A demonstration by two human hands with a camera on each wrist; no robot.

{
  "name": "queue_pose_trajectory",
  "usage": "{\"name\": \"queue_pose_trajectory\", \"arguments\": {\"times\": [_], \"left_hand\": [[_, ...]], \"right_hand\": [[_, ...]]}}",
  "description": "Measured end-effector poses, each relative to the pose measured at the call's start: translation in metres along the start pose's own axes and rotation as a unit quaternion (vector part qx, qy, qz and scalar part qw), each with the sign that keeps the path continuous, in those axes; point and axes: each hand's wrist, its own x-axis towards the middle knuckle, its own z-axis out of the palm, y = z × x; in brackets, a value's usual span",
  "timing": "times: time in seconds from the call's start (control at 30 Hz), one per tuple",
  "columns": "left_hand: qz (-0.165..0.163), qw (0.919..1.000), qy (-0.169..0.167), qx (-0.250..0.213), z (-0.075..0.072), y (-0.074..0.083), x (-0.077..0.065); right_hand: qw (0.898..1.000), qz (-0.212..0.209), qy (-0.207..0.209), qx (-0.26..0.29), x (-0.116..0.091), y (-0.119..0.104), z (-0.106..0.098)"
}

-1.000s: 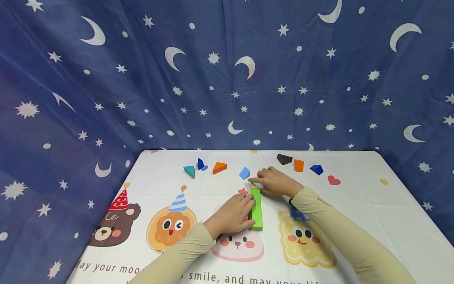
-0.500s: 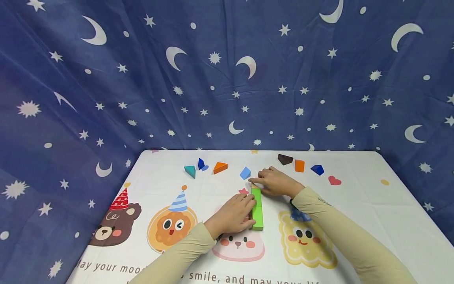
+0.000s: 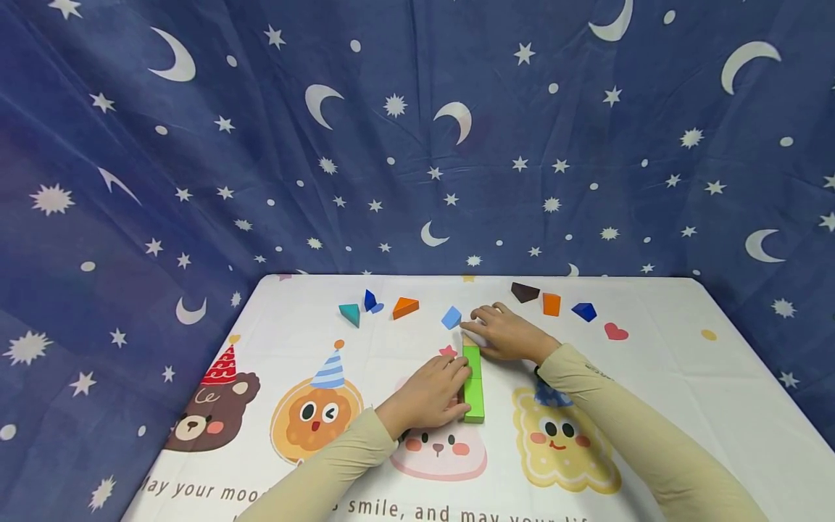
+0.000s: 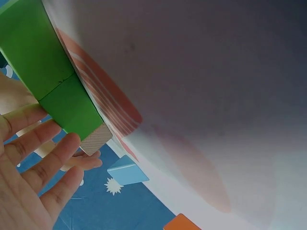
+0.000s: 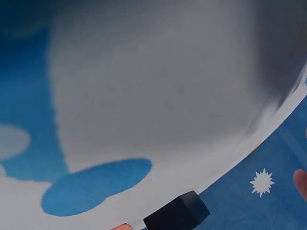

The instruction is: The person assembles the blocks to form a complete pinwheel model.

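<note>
Lower centre, I see the left hand [image 3: 427,391], fingers spread, still at the green blocks [image 3: 475,399]; the right hand's [image 3: 509,335] parted fingers edge upward.

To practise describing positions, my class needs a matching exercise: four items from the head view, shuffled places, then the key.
1. teal triangular block
2. dark brown angular block
3. light blue angular block
4. end-to-end pair of bright green blocks

A. between the orange triangular block and the right hand
B. beside the left hand
C. farthest left of all the blocks
D. just left of the orange rectangular block

Pairs: 1-C; 2-D; 3-A; 4-B
</note>
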Motion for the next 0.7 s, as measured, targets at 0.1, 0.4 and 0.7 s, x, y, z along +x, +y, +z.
{"name": "queue_pose_trajectory", "arguments": {"times": [0.1,0.4,0.7], "left_hand": [[0.0,1.0,-0.002,0.001,0.0,0.0,0.0],[0.0,1.0,0.001,0.002,0.0,0.0,0.001],[-0.001,1.0,0.006,0.003,0.0,0.001,0.0]], "right_hand": [[1.0,0.001,0.003,-0.002,0.0,0.001,0.001],[0.999,0.019,0.04,-0.014,-0.003,0.004,0.0],[0.997,0.039,0.062,-0.037,-0.016,0.014,-0.003]]}}
